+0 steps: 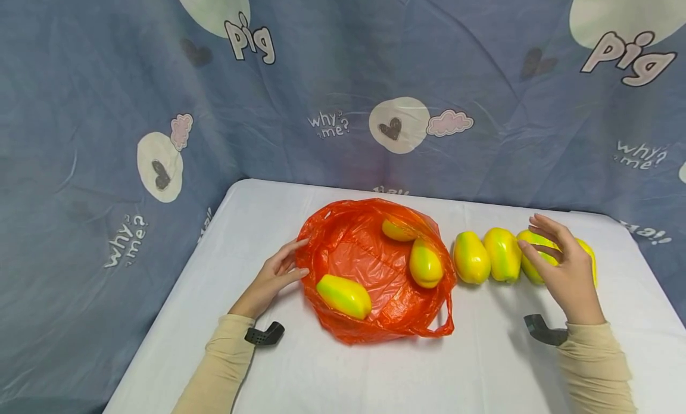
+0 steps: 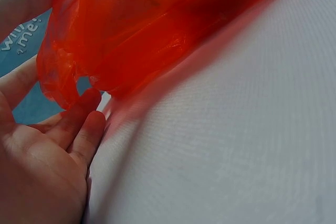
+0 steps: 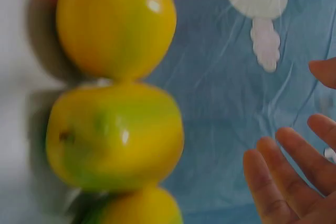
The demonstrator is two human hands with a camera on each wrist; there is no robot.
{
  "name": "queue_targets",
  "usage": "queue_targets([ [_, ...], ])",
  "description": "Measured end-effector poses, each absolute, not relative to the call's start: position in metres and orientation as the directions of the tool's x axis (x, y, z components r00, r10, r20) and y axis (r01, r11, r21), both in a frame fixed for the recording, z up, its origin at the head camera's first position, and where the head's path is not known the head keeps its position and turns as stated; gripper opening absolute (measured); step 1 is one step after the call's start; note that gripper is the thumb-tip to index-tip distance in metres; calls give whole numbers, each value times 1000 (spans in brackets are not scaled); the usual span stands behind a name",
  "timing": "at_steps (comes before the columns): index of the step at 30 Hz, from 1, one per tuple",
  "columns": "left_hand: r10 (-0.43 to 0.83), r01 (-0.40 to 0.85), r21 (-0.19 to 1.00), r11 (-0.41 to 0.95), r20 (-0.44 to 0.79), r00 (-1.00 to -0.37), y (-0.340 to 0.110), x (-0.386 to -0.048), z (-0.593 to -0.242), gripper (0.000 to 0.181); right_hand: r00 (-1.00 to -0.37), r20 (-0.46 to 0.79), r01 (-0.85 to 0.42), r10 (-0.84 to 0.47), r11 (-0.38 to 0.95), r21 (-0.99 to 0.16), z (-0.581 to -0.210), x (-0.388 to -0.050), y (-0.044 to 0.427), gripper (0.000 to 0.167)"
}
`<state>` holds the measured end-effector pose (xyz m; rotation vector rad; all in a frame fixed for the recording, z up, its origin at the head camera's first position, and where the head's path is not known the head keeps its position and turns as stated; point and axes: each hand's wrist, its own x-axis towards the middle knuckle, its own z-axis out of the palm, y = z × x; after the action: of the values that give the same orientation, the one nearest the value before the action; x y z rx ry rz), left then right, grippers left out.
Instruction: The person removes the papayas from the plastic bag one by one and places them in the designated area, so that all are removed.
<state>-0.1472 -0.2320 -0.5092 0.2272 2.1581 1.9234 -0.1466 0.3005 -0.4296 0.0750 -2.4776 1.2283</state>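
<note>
A red plastic bag (image 1: 370, 259) lies opened on the table with three yellow-green fruits inside, one (image 1: 344, 296) near its front edge. My left hand (image 1: 273, 280) touches the bag's left side; in the left wrist view the fingers of that hand (image 2: 52, 135) rest against the red film (image 2: 142, 35), loosely bent. Above the row of fruits at the right, my right hand (image 1: 565, 271) hovers with its fingers spread and nothing held. The right wrist view has this hand (image 3: 294, 182) apart from the fruits (image 3: 115, 137).
Several fruits (image 1: 471, 258) stand side by side right of the bag, partly hidden by the right hand. A bag handle loop (image 1: 449, 318) sticks out at the right front. The white table (image 1: 407, 378) ends at a blue printed curtain (image 1: 321, 74).
</note>
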Motion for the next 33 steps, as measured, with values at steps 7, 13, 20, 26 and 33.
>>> queue_targets([
  [7,278,-47,992,114,-77,-957,-231,-148,-509,59,-930,365,-316,-47,610,-726,-424,-147,276,60],
  [13,277,-47,992,114,-77,-958,-231,-147,-509,59,-914,370,-395,-168,581,-711,-416,-148,254,61],
  [20,275,-49,993,106,-77,-958,-231,-147,-508,59,-884,364,-467,-292,557,-687,-415,-154,234,60],
  [26,273,-52,993,109,-80,-959,-231,-147,-509,60,-875,303,-477,-378,561,-677,-413,-156,217,58],
  [33,270,-49,992,115,-79,-960,-232,-148,-509,60,-818,315,-546,-482,476,-689,-412,-162,197,52],
])
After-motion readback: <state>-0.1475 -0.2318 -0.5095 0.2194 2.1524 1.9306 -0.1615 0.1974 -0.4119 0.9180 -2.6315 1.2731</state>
